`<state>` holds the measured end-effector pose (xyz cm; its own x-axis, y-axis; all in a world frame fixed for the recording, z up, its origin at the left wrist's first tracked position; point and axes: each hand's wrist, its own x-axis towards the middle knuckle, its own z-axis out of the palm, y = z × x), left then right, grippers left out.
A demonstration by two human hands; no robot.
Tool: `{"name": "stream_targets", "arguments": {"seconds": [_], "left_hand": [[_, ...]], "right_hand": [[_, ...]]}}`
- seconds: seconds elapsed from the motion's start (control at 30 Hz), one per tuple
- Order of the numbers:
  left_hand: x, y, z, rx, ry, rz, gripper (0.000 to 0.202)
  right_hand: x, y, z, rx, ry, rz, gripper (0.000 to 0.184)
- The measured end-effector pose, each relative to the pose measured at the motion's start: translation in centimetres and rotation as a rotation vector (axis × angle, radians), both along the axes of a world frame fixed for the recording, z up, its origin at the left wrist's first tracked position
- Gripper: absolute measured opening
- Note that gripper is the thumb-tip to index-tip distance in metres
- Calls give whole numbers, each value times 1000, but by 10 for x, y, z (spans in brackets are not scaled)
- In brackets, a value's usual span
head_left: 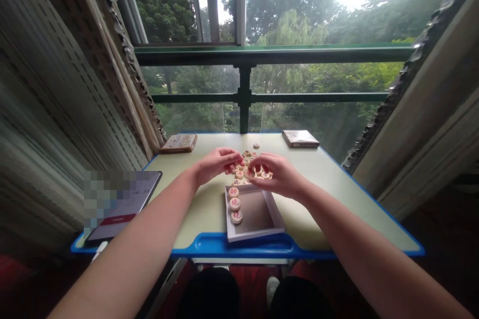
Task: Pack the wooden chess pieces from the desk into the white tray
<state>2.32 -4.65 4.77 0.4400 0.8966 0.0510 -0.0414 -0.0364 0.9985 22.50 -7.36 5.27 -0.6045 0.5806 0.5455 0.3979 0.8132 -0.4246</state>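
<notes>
The left hand (222,164) and right hand (273,172), apart, curl over pieces (240,174) just beyond the box (256,235), whether gripping I cannot tell.

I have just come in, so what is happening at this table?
A person has both bare hands over a cluster of round game pieces on the table. The left hand and the right hand are close together; whether either grips a piece is hard to tell. Just nearer to the person, an open box holds three pieces with red characters, lined up along its left side. One single piece lies apart, beyond the cluster.
</notes>
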Motion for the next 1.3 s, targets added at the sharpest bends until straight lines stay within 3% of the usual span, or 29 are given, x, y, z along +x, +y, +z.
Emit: {"name": "stream_targets", "arguments": {"seconds": [0.13, 0.23, 0.57, 0.9, 1.2, 1.3], "left_hand": [[-8, 10, -5, -16, -80, 158, 34], [-9, 12, -7, -29, -72, 171, 34], [-9, 12, -9, -17, -39, 138, 34], [-7, 14, -10, -9, 13, 150, 37], [-6, 13, -9, 2, 35, 145, 36], [-8, 16, -13, 59, 159, 204, 35]], "right_hand": [[-5, -15, 4, -109, -223, 216, 14], [-8, -20, 2, -108, -310, 270, 15], [-13, -25, -8, -54, -344, 215, 19], [-14, -27, -12, -39, -353, 247, 25], [-17, -29, -15, -51, -307, 256, 13], [-17, -31, -12, -39, -313, 271, 11]]}}
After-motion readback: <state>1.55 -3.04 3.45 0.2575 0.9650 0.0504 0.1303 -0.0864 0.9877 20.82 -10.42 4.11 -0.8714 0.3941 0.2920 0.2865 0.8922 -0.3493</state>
